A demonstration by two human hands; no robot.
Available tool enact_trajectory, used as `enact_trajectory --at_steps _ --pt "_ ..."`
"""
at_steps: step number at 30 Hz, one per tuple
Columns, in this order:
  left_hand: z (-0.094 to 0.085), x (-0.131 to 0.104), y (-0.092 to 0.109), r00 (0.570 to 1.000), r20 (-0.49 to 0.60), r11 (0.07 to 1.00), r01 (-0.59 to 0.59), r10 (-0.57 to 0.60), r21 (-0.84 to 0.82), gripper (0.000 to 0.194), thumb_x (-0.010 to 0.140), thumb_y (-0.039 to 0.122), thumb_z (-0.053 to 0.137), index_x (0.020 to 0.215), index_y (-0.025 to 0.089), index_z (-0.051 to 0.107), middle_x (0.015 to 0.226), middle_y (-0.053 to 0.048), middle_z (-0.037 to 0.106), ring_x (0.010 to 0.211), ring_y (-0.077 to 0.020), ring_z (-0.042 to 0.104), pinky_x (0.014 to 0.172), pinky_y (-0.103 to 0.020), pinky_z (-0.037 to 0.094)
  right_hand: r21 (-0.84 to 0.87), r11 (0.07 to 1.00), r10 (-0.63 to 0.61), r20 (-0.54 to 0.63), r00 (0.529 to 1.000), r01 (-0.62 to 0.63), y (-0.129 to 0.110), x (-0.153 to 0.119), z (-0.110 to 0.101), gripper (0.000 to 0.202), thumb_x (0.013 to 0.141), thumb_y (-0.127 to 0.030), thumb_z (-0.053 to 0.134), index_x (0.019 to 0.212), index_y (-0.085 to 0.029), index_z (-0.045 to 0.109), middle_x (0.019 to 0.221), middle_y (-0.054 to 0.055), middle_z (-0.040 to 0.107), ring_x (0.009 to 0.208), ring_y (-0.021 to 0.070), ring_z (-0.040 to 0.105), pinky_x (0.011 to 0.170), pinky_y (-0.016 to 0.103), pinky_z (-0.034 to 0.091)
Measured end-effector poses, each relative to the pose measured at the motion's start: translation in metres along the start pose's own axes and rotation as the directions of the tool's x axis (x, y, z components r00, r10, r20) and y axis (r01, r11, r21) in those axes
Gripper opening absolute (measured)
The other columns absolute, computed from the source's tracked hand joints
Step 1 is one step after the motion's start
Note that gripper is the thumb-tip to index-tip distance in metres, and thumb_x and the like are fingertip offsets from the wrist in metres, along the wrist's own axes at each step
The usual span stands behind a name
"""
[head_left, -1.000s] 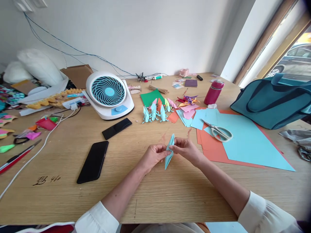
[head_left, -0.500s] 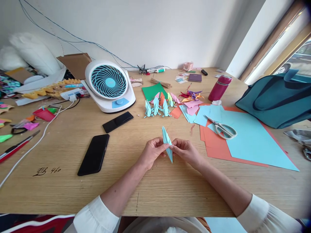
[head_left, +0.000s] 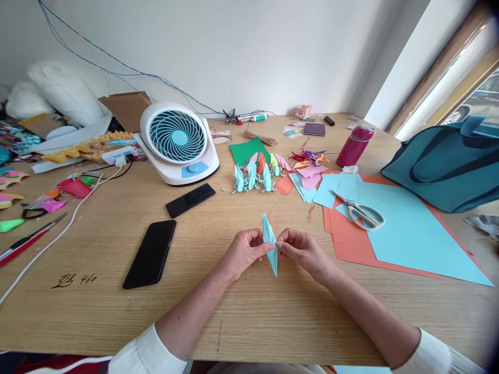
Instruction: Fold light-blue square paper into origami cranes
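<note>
Two sleeves: white, left [head_left: 148, 353] and right [head_left: 431, 353], at the near edge of the wooden tabletop [head_left: 234, 317]; bare forearms slant inward and away from the body, converging in front of it
Left hand [head_left: 245, 253]: pinched narrow on the folded paper, thumb laid across its face, fingers curled behind; palm on the paper's left
Right hand [head_left: 306, 253]: pinched narrow at the paper's right edge, thumb and forefinger tips together beside the left thumb; other fingers bent
Folded paper [head_left: 268, 231]: one, light blue, slim and pointed at both ends, held between the hands; long axis runs mostly near to far, far tip leaning left, near tip slightly right; both hands grip near its middle, neither clearly nearer
Black phone [head_left: 150, 254]: one, lying flat, left of the left hand
Scissors [head_left: 365, 215]: one pair, pale handles, resting on large blue sheet [head_left: 417, 239]; orange sheet [head_left: 351, 244] partly beneath
Paper figures [head_left: 252, 175]: one cluster, blue ones in front, beyond the hands, next to green sheet [head_left: 245, 150]
Fan [head_left: 177, 137]: one, white, far left
Bottle [head_left: 355, 147]: one, magenta, upright, far right
</note>
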State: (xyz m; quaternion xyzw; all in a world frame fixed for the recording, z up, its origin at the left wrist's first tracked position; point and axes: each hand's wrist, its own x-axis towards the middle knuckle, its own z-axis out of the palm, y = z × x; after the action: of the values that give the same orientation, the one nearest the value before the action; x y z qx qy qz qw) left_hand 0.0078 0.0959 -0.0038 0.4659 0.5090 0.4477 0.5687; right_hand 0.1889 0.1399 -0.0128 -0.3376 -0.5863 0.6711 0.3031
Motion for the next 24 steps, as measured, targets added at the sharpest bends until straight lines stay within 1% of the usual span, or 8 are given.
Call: enact_trajectory --at_steps 4,7,10,13,17,19,22,24 --pt "0.002 0.000 -0.003 0.999 -0.040 1.000 -0.017 0.017 0.012 0.039 0.066 0.045 0.083 0.069 0.014 0.059 0.060 0.005 0.051 0.055 -0.0074 0.042 0.049 -0.019 0.034 -0.100 0.994 -0.052 -0.057 0.997 0.046 0.003 -0.002 0.003 0.038 0.081 -0.055 0.070 0.077 -0.019 0.058 0.069 -0.001 0.058 0.065 0.0132 0.051 0.061 0.028 0.039" --pt "0.004 0.001 -0.005 0.996 -0.059 0.996 -0.065 0.068 0.059 0.034 0.070 0.041 0.080 0.069 0.014 0.060 0.062 0.004 0.053 0.059 -0.0082 0.044 0.056 -0.021 0.037 -0.135 0.988 -0.083 -0.063 0.995 0.074 0.005 -0.003 0.004 0.035 0.084 -0.052 0.067 0.078 -0.019 0.057 0.070 -0.001 0.057 0.066 0.0134 0.051 0.061 0.028 0.038" --pt "0.005 -0.001 -0.004 0.993 -0.064 0.979 -0.082 0.096 0.186 0.029 0.073 0.036 0.075 0.066 0.014 0.058 0.061 0.004 0.049 0.058 -0.0082 0.041 0.055 -0.021 0.032 -0.054 0.991 -0.127 -0.053 0.990 0.125 0.005 -0.003 0.006 0.032 0.085 -0.049 0.069 0.085 -0.019 0.058 0.076 -0.001 0.059 0.070 0.0136 0.054 0.065 0.028 0.042" --pt "0.007 -0.005 -0.001 0.998 -0.029 0.961 -0.050 0.060 0.272 0.028 0.073 0.031 0.072 0.061 0.016 0.051 0.058 0.006 0.041 0.055 -0.0072 0.034 0.050 -0.021 0.025 0.057 0.987 -0.146 -0.034 0.989 0.148 0.005 -0.002 0.008 0.031 0.083 -0.048 0.072 0.091 -0.020 0.060 0.082 0.000 0.062 0.075 0.0143 0.057 0.070 0.028 0.046" --pt "0.009 -0.007 0.000 0.998 0.018 0.953 -0.056 0.052 0.299 0.022 0.075 0.027 0.067 0.062 0.016 0.053 0.060 0.006 0.042 0.056 -0.0081 0.035 0.053 -0.021 0.027 0.108 0.986 -0.119 -0.060 0.991 0.124 0.004 -0.002 0.009 0.035 0.078 -0.049 0.076 0.082 -0.021 0.058 0.075 0.000 0.060 0.068 0.0133 0.055 0.065 0.028 0.046" --pt "0.010 -0.008 0.000 0.998 0.035 0.955 -0.057 0.049 0.290 0.019 0.075 0.028 0.067 0.065 0.016 0.056 0.061 0.005 0.044 0.057 -0.0087 0.037 0.054 -0.022 0.028 0.116 0.984 -0.130 -0.074 0.989 0.138 0.002 -0.002 0.010 0.035 0.077 -0.050 0.077 0.083 -0.021 0.058 0.072 -0.002 0.058 0.066 0.0129 0.053 0.063 0.027 0.045" --pt "0.009 -0.008 0.000 0.998 0.048 0.955 -0.045 0.032 0.292 0.022 0.076 0.028 0.067 0.063 0.017 0.052 0.060 0.006 0.039 0.056 -0.0084 0.034 0.053 -0.022 0.026 0.104 0.985 -0.132 -0.088 0.987 0.141 0.000 -0.003 0.011 0.034 0.077 -0.050 0.076 0.086 -0.022 0.059 0.071 -0.002 0.055 0.064 0.0129 0.052 0.062 0.027 0.045" --pt "0.009 -0.008 0.000 0.999 0.046 0.953 -0.039 0.026 0.302 0.025 0.075 0.026 0.068 0.061 0.017 0.049 0.058 0.006 0.037 0.055 -0.0078 0.033 0.051 -0.021 0.025 0.105 0.987 -0.108 -0.099 0.989 0.118 -0.002 -0.004 0.011 0.035 0.077 -0.051 0.076 0.084 -0.022 0.059 0.072 -0.002 0.057 0.065 0.0133 0.053 0.062 0.028 0.046"
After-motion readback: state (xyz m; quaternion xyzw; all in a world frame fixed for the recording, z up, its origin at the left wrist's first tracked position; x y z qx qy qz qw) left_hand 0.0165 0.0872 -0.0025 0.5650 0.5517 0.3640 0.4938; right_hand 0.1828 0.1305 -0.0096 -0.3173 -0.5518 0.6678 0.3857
